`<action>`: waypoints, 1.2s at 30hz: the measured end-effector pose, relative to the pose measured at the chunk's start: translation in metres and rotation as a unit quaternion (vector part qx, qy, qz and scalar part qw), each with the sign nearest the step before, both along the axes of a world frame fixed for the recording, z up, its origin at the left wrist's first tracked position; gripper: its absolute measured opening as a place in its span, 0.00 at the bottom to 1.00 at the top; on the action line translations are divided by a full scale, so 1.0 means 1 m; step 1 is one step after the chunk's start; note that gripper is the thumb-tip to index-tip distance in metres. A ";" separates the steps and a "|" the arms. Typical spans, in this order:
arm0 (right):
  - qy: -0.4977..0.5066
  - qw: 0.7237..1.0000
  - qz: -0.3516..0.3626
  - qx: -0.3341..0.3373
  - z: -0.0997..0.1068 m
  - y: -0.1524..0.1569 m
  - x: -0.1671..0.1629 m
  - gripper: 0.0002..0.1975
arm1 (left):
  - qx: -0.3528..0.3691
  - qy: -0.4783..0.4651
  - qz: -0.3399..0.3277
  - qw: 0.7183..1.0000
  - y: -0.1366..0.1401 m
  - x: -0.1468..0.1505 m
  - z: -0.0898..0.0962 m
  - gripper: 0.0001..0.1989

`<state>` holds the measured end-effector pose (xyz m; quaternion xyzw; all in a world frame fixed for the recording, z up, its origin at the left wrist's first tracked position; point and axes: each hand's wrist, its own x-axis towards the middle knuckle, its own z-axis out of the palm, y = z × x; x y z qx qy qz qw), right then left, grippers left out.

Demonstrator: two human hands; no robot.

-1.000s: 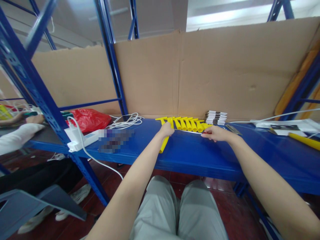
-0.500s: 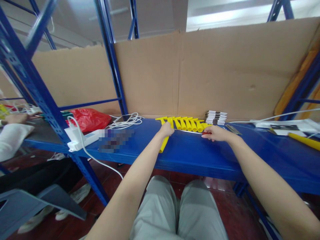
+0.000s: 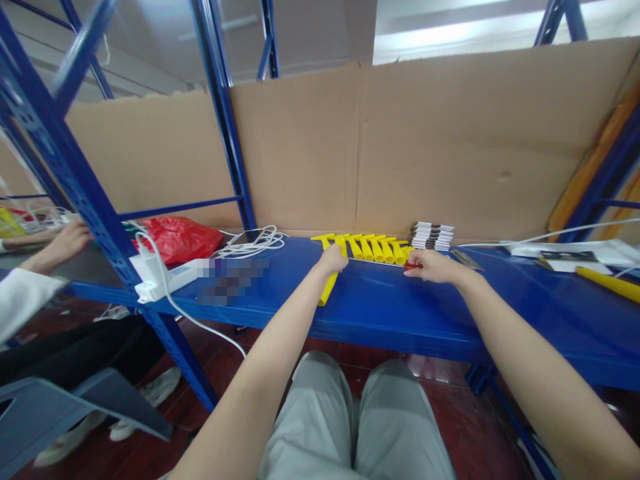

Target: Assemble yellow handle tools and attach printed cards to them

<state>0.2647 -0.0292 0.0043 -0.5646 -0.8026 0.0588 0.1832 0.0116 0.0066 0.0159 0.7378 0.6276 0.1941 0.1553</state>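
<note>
A brown cardboard sheet (image 3: 440, 147) stands along the far side of a blue table (image 3: 290, 293). At the left on the table sits a red plastic bag (image 3: 180, 239), with a coil of white cable (image 3: 265, 241) to its right and a white power strip (image 3: 173, 277) on the near side. Beyond a blue post at the far left is a co-worker's hand (image 3: 65, 245). A row of yellow pieces (image 3: 389, 252) lies on the far middle of the table, beside a small stack of white items (image 3: 433, 237) on its right.

The left hand (image 3: 332, 260) has its fingers closed around a yellow T-shaped piece (image 3: 327, 291), at the row's left end. The right hand (image 3: 431, 267) pinches a red handle (image 3: 414, 267), fingers narrow. A thin rod (image 3: 377, 263) runs left from it toward the left hand; I cannot tell whether its tip touches the piece.
</note>
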 end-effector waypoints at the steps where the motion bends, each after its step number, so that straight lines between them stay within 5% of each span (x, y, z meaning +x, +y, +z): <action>1: 0.005 0.999 0.005 -0.031 0.001 -0.002 0.000 0.11 | 0.000 -0.001 -0.002 1.000 0.000 0.000 0.000 0.08; 5: 0.022 0.992 0.003 -0.121 0.003 -0.006 -0.002 0.17 | 0.001 0.004 -0.005 1.000 0.000 -0.001 0.000 0.10; 13: 0.021 1.000 -0.007 -0.013 -0.004 0.000 -0.002 0.13 | -0.001 -0.013 0.013 1.000 0.003 -0.001 -0.002 0.06; 21: 0.043 0.996 -0.006 -0.083 0.003 -0.009 -0.004 0.15 | 0.005 0.033 0.008 0.999 -0.008 0.000 0.004 0.07; 36: -0.008 0.999 -0.010 0.038 -0.002 0.002 0.000 0.12 | 0.005 -0.012 -0.001 1.000 0.001 -0.003 -0.002 0.10</action>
